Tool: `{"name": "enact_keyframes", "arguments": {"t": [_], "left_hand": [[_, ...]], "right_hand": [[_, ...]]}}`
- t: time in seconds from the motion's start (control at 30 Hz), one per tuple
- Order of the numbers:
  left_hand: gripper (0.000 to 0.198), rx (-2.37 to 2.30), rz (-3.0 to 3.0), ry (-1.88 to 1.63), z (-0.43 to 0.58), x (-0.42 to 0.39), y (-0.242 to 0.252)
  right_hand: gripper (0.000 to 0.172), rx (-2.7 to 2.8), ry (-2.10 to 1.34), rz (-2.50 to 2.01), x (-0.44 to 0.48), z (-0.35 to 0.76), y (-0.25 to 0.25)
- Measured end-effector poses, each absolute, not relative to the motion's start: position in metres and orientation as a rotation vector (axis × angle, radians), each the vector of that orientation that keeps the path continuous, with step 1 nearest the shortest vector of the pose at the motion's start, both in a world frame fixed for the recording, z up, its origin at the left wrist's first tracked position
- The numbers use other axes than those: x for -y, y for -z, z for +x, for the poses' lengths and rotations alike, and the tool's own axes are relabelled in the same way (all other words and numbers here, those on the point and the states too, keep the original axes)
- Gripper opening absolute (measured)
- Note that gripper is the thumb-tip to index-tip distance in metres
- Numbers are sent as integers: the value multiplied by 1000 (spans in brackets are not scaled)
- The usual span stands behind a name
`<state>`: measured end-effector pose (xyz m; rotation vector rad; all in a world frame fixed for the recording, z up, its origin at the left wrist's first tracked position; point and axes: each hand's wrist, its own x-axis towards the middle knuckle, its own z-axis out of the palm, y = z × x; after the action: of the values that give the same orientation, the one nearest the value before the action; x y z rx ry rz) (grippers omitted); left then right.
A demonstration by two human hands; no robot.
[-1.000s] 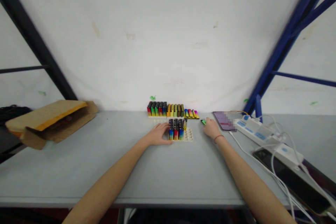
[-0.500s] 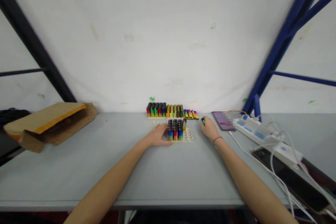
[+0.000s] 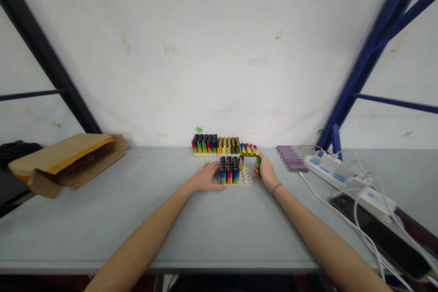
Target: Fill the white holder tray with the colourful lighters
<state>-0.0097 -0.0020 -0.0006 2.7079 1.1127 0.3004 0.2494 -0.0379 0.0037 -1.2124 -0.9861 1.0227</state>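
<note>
A small white tray point(image 3: 245, 177) stands in the middle of the grey table, partly filled with upright coloured lighters point(image 3: 229, 169). My left hand point(image 3: 206, 177) rests flat against the tray's left side, fingers stretched out. My right hand point(image 3: 264, 172) is closed on a green lighter point(image 3: 258, 161), held just right of the tray. Behind the tray, a full row of lighters point(image 3: 215, 143) stands along the wall, with a few loose lighters point(image 3: 249, 148) lying at its right end.
An open brown cardboard box point(image 3: 63, 157) lies at the left. At the right are a phone point(image 3: 291, 158), white power strips point(image 3: 333, 169) with cables, and a second dark phone point(image 3: 379, 232). Blue and black rack struts rise at both sides.
My right hand picked the green lighter up from the table beside the phone and carried it left, to the tray's right side. My left hand has stayed put.
</note>
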Motion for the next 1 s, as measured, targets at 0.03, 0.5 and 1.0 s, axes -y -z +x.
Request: {"name": "enact_keyframes", "arguments": {"t": [0.03, 0.5, 1.0], "left_hand": [[90, -1119, 2706, -294, -10, 2, 1], [90, -1127, 2712, -274, -10, 2, 1], [89, -1122, 2722, -301, -10, 2, 2]], "right_hand": [[52, 964, -1011, -1238, 38, 248, -3], [42, 750, -1051, -1244, 35, 246, -4], [40, 594, -1239, -1112, 39, 254, -17]]}}
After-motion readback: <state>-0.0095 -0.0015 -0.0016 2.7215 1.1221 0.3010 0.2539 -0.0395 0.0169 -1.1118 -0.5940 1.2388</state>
